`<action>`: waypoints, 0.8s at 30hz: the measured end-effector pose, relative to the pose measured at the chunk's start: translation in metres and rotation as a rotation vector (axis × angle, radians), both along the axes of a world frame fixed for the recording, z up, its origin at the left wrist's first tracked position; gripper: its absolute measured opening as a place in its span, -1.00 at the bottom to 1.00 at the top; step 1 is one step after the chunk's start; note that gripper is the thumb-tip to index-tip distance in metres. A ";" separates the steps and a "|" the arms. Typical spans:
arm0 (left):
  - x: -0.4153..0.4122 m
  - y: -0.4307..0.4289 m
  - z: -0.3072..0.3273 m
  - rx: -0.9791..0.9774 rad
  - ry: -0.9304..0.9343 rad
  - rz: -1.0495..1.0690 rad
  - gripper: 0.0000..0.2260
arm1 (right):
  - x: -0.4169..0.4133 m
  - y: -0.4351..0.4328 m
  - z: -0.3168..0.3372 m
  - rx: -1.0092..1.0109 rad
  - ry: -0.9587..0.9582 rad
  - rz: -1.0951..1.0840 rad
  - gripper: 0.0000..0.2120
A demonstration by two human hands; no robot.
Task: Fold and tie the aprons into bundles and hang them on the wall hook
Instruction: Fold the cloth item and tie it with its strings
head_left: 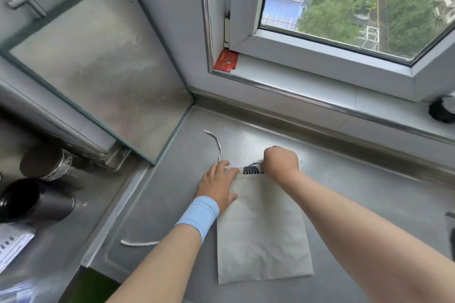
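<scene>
Folded beige apron (263,236) lay flat on steel table (369,192), below window sill. My left grip (218,186), blue wristband (199,214) on wrist, was released: fingers straight, pressing on apron's far left corner. My right grip (280,162) was clenched on apron's far edge, just beside small dark ribbed piece (251,170). White strap (216,142) curved away on table beyond left grip. Second strap end (139,243) lay left of my forearm.

beige apron (263,229), lt-blue wristband (200,214), red card (226,60)
</scene>
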State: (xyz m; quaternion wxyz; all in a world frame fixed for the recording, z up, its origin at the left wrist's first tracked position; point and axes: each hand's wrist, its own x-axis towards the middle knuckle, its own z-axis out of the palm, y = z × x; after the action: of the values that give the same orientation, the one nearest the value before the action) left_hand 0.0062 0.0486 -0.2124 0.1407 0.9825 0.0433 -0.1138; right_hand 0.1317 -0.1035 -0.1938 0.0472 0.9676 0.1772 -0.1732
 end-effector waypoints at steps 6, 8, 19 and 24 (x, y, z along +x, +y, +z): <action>-0.013 0.011 -0.014 0.017 -0.035 -0.013 -0.41 | 0.031 -0.014 0.007 0.335 0.127 -0.587 -0.77; -0.012 0.015 -0.015 0.010 0.022 0.000 -0.44 | 0.037 -0.024 0.005 0.409 0.124 -0.695 -0.72; -0.002 0.015 0.000 -0.056 0.052 0.011 -0.37 | -0.048 -0.047 -0.022 0.458 -0.305 0.097 -0.73; -0.026 0.005 0.001 0.119 0.084 0.240 -0.49 | -0.061 -0.044 -0.016 0.215 0.045 0.203 -0.24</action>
State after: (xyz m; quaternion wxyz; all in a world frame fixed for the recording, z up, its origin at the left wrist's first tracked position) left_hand -0.0195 0.0539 -0.2110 0.0928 0.9713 0.1729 -0.1344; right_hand 0.0707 -0.1479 -0.2093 -0.0434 0.9402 0.2925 -0.1690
